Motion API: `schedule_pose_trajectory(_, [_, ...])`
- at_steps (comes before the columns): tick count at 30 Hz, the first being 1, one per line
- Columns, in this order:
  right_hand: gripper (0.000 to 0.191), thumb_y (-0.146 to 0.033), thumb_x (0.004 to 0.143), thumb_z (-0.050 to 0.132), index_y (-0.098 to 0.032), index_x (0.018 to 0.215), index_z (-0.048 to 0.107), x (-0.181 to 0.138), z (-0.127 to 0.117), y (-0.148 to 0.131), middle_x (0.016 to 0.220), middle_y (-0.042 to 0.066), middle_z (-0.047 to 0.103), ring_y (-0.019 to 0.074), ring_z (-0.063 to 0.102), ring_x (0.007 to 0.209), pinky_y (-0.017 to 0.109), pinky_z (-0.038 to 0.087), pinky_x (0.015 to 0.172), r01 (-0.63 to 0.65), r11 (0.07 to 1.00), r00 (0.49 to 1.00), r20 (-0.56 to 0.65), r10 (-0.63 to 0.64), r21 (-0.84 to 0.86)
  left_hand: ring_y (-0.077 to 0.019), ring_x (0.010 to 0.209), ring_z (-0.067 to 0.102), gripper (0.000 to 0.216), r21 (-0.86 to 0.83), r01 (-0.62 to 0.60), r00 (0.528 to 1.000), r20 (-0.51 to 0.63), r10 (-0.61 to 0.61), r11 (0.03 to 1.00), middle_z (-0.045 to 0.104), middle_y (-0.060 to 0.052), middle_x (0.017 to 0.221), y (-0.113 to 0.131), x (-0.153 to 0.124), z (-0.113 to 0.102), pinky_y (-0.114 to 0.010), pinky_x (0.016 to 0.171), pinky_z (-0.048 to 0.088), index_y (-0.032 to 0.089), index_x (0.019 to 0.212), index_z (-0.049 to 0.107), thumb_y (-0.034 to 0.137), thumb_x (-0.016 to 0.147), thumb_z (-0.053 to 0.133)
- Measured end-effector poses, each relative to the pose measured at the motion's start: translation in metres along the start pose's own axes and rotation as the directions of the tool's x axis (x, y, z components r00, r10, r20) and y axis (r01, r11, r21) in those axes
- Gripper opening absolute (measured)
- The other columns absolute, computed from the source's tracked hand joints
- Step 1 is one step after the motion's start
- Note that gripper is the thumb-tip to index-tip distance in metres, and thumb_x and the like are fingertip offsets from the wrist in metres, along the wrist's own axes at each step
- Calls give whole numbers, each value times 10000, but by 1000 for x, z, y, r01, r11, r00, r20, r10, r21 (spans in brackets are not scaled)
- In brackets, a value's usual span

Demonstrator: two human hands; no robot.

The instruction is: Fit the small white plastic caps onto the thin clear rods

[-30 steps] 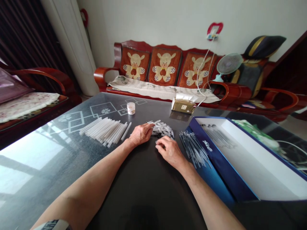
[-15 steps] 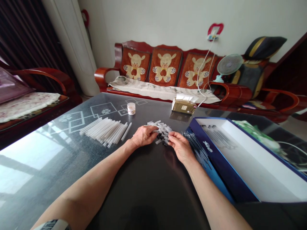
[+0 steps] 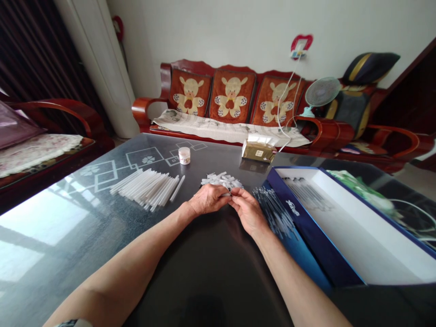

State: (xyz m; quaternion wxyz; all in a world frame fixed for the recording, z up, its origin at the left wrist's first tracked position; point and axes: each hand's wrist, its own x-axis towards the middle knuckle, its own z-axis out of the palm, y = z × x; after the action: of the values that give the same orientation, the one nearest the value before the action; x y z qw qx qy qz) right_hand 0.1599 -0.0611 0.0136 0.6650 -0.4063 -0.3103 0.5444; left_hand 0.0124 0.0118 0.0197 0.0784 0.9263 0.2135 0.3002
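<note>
Glossy black tabletop (image 3: pixel 204 281), left hand (image 3: pixel 207 200) and right hand (image 3: pixel 248 210) fingers pinched around small white plastic piece (image 3: pixel 227 194)

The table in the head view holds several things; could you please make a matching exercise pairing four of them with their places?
1 long white tubes
2 small jar
3 tissue pack
4 blue box

A open, on the right of the table
B just behind the tubes
C far edge, nearest the sofa
D heaped on the left

Pairs: 1-D, 2-B, 3-C, 4-A
</note>
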Motion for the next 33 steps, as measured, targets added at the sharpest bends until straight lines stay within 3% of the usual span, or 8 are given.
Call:
schedule_pose_trajectory(7, [354,-323,542,850,-171,813,681,-2,0,-4,766,2,684,133,616,730,277,496,711,-83,988,994,-87,72,-133,-161,704,635,257,126,4,1000,21,-7,992,637,-46,774,-1,-1,2,-247,632,478,166,874,605,315,958,414])
schedule_pose_trajectory(16, [350,-293,523,864,-157,773,659,0,-8,-7,681,-25,656,86,601,643,223,490,665,-197,978,979,29,199,-71,-162,683,620,268,138,-39,993,118,22,990,636,-53,800,4,0,-3,-251,609,475,164,878,608,331,962,416])
schedule_pose_trajectory(21, [338,-311,555,840,-169,792,645,2,-7,-6,685,-33,652,85,606,627,223,491,636,-132,989,991,-7,132,-62,-165,731,637,251,124,16,1000,21,-19,992,641,-46,824,3,-1,-2,-246,637,474,183,1005,618,363,949,451])
schedule_pose_trajectory(29, [303,-286,574,821,-164,804,665,1,-8,-4,729,-21,666,92,621,665,221,500,650,-116,985,993,-2,117,-124,-156,725,633,267,121,20,999,31,-24,992,639,-44,807,-3,-2,3,-234,628,462,180,941,634,356,961,434])
schedule_pose_trajectory(33, [302,-263,543,831,-169,769,654,2,-7,-5,705,-31,655,89,615,650,210,493,622,-110,991,993,-37,108,-73,-166,748,642,270,129,18,999,25,-21,991,646,-42,822,-2,-1,1,-239,638,471,189,994,634,381,953,448])
